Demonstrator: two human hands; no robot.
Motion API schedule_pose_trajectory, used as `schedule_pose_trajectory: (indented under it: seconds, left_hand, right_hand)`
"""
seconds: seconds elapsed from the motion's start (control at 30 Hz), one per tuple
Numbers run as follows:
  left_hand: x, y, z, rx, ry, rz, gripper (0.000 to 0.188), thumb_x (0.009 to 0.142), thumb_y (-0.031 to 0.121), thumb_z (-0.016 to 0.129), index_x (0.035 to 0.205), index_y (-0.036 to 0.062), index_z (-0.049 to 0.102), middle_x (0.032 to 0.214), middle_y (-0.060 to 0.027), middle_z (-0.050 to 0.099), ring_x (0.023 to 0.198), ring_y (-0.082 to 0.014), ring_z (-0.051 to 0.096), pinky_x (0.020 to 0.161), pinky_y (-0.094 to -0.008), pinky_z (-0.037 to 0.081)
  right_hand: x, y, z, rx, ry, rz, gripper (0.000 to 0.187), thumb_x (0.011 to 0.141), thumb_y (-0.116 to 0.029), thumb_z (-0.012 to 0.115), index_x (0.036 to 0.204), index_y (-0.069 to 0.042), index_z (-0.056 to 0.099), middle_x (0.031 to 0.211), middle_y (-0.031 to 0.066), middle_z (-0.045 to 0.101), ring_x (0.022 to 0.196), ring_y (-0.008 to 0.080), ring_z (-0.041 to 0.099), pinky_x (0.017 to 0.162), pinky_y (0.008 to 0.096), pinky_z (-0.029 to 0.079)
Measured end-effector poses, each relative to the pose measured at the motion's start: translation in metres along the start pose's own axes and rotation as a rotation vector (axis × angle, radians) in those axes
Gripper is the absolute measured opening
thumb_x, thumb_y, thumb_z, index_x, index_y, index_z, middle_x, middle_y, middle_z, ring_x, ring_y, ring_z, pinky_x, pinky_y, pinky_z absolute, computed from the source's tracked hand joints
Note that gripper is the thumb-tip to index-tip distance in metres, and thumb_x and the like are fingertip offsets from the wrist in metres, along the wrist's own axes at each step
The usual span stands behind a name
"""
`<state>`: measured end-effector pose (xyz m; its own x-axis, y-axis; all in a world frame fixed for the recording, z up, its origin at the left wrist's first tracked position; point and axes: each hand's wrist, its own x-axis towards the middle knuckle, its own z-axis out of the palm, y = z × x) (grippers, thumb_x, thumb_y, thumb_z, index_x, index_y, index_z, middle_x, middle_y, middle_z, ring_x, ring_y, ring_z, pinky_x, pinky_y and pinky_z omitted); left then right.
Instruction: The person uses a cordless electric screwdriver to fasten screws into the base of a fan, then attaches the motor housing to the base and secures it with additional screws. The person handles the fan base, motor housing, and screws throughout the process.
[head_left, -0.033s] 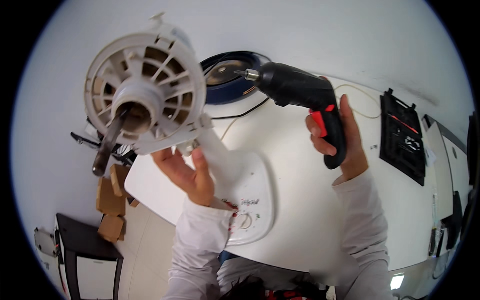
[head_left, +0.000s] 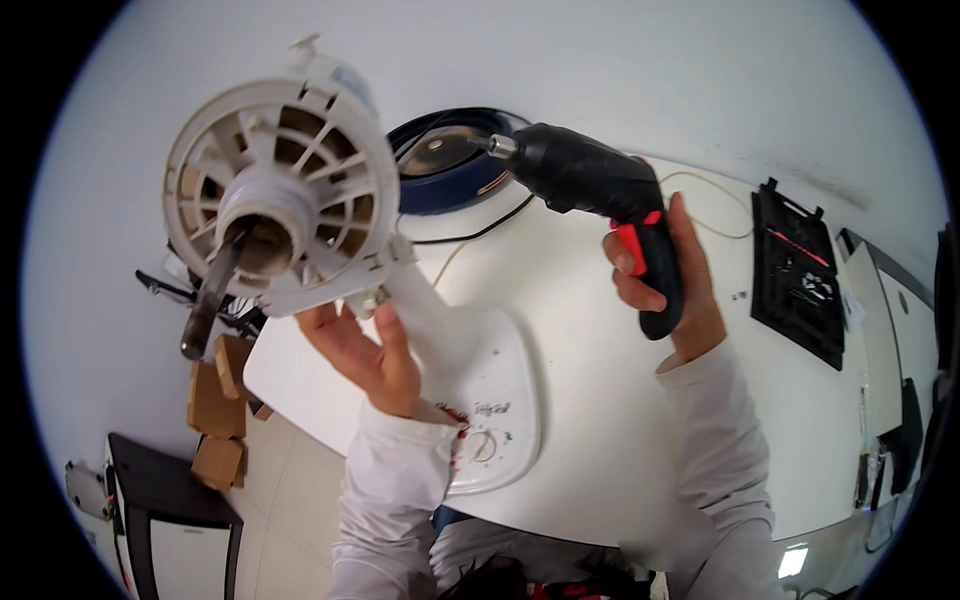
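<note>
A white electric fan (head_left: 280, 190) stands at the left with its blades and guard off, showing the slotted motor housing and a bare metal shaft (head_left: 208, 305) pointing toward me. Its white base (head_left: 500, 380) has a round dial and rests on the table. My left hand (head_left: 365, 355) grips the underside of the housing, thumb up beside a small knob (head_left: 372, 300); the other fingertips are hidden behind the fan. In my right hand (head_left: 690, 285) is a black cordless screwdriver (head_left: 595, 175) with a red trigger, its bit pointing left toward the fan but apart from it.
Behind the fan lies a dark blue round pan-like thing (head_left: 450, 190) with a black cord. At the right of the white table (head_left: 600, 430) is an open black tool case (head_left: 797, 285). Cardboard boxes (head_left: 217, 400) and a dark cabinet (head_left: 165, 480) are at the lower left.
The whole view has shifted slightly, with nearly everything a little further left. Both hands keep their holds on the fan and the screwdriver.
</note>
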<state>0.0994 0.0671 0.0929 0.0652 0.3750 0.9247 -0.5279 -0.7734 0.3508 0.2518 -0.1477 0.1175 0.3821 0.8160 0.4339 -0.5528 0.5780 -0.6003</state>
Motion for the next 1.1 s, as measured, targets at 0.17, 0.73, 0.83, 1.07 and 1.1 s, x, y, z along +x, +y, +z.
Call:
schedule_pose_trajectory:
  seconds: [0.17,0.73,0.83,1.07,1.1]
  left_hand:
    - [-0.001,-0.001,-0.005,0.015,-0.022,-0.080,0.060,0.085,0.020,0.058,0.130,-0.0010,0.025,0.129,-0.0160,0.033,0.120,-0.0258,0.037,0.098,-0.0393,0.032]
    - [-0.002,-0.002,-0.005,-0.003,-0.018,-0.027,0.055,0.088,0.014,0.053,0.131,-0.0042,0.025,0.126,-0.0157,0.039,0.116,-0.0235,0.040,0.099,-0.0336,0.030]
    - [-0.003,-0.003,-0.006,0.003,-0.015,-0.088,0.061,0.079,0.016,0.062,0.130,0.0009,0.031,0.132,-0.0140,0.028,0.122,-0.0264,0.035,0.096,-0.0397,0.035]
    - [-0.001,-0.003,-0.008,-0.006,-0.058,-0.066,0.057,0.080,0.015,0.062,0.127,0.0014,0.034,0.132,-0.0143,0.026,0.123,-0.0281,0.034,0.095,-0.0417,0.037]
    - [-0.001,-0.003,-0.009,-0.004,-0.062,-0.062,0.056,0.080,0.015,0.062,0.127,0.0015,0.034,0.132,-0.0144,0.026,0.122,-0.0280,0.035,0.095,-0.0417,0.037]
  right_hand:
    - [0.000,0.001,-0.006,0.045,0.107,-0.019,0.058,0.092,-0.059,0.026,0.119,-0.011,0.042,0.088,0.0094,0.058,0.051,0.0124,0.052,0.044,0.0219,0.040]
    - [-0.002,0.000,0.008,-0.307,-0.024,-0.100,0.046,0.091,-0.041,0.044,0.103,0.004,0.046,0.080,0.0099,0.055,0.037,0.0093,0.044,0.037,0.0197,0.036]
    - [-0.011,-0.013,0.004,-0.532,-0.064,-0.030,0.059,0.082,-0.042,0.058,0.110,0.007,0.045,0.078,0.0160,0.059,0.037,0.0115,0.050,0.034,0.0206,0.040]
    - [0.002,0.016,0.035,-0.772,0.114,0.006,0.054,0.079,-0.033,0.064,0.118,-0.001,0.045,0.073,0.0138,0.059,0.040,0.0107,0.049,0.039,0.0218,0.041]
    - [0.001,0.019,0.034,-0.780,0.116,-0.012,0.056,0.080,-0.039,0.063,0.116,0.000,0.044,0.073,0.0139,0.059,0.040,0.0105,0.049,0.038,0.0213,0.040]
